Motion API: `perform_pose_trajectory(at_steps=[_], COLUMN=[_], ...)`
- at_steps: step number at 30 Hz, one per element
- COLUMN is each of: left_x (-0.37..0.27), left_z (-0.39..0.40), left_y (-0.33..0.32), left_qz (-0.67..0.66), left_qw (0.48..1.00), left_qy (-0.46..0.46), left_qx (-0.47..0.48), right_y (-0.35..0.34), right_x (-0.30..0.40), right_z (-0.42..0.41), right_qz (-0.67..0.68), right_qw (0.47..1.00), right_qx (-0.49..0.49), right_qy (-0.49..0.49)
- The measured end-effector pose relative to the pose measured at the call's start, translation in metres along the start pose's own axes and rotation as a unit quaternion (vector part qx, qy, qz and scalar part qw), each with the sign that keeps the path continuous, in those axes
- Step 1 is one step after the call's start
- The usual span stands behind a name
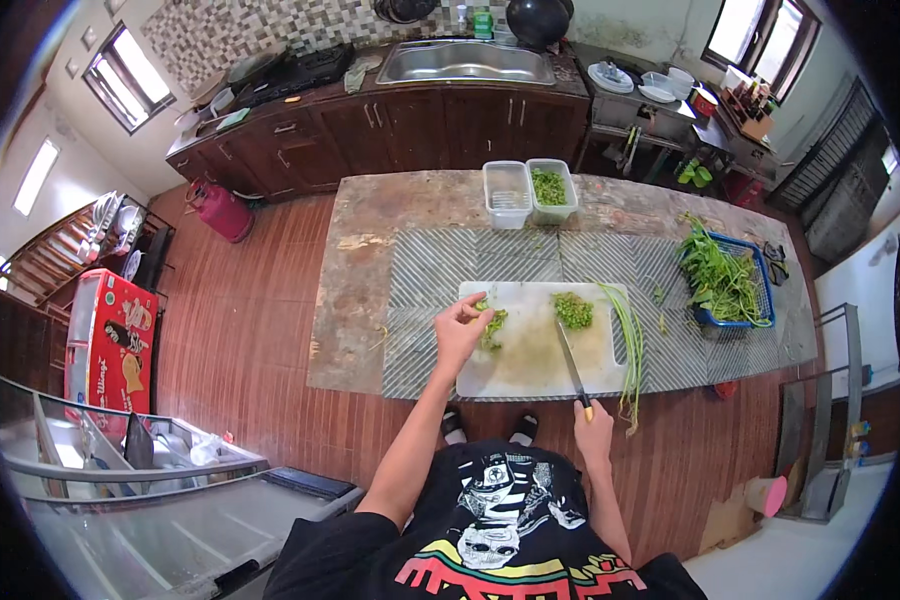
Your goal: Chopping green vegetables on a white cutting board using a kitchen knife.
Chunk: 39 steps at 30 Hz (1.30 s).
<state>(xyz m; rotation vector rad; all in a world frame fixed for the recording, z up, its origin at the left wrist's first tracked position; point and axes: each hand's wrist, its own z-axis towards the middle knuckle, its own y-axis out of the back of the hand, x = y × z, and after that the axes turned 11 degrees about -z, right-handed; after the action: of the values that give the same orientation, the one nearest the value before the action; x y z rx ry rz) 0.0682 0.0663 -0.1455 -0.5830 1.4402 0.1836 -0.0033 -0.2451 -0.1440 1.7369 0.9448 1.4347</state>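
Note:
A white cutting board (529,371) lies in front of me on the table. My right hand (594,433) grips the handle of a kitchen knife (570,361), at the board's near edge. The blade points away from me, its tip beside a small heap of chopped greens (572,310). Over the board's left part, my left hand (461,326) has thumb and forefinger brought close together. Leafy green pieces (493,330) lie under and beside those fingers; whether any are pinched is unclear. Long green stalks (630,337) with roots drape across the board's right edge.
Farther back stand a clear plastic container (508,196) and another holding chopped greens (549,187). A blue basket (766,289) of leafy greens sits at the right, with dark eyeglasses or a similar item (775,264) beside it. Striped matting (439,262) covers part of the table.

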Motion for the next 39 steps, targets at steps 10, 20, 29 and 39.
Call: perform_pose_trajectory(at_steps=[10, 20, 29, 39], left_x=[-0.007, -0.019, -0.022, 0.018], left_z=[-0.004, -0.009, -0.015, 0.023], left_y=[-0.015, -0.003, 0.001, 0.026], left_qz=[-0.148, 0.341, 0.396, 0.494], left_qw=[0.966, 0.921, 0.896, 0.845], left_qy=[0.211, -0.071, -0.033, -0.175], left_qx=[0.008, 0.175, 0.198, 0.105], right_y=[0.0, 0.0, -0.001, -0.004], right_x=[0.007, 0.001, 0.003, -0.002], right_z=[-0.002, -0.002, 0.001, 0.004], right_qz=[0.023, 0.019, 0.029, 0.013], right_qw=[1.0, 1.0, 1.0, 1.0], right_qx=[0.007, 0.01, 0.003, 0.001], right_qy=[-0.003, -0.014, 0.0, 0.001])
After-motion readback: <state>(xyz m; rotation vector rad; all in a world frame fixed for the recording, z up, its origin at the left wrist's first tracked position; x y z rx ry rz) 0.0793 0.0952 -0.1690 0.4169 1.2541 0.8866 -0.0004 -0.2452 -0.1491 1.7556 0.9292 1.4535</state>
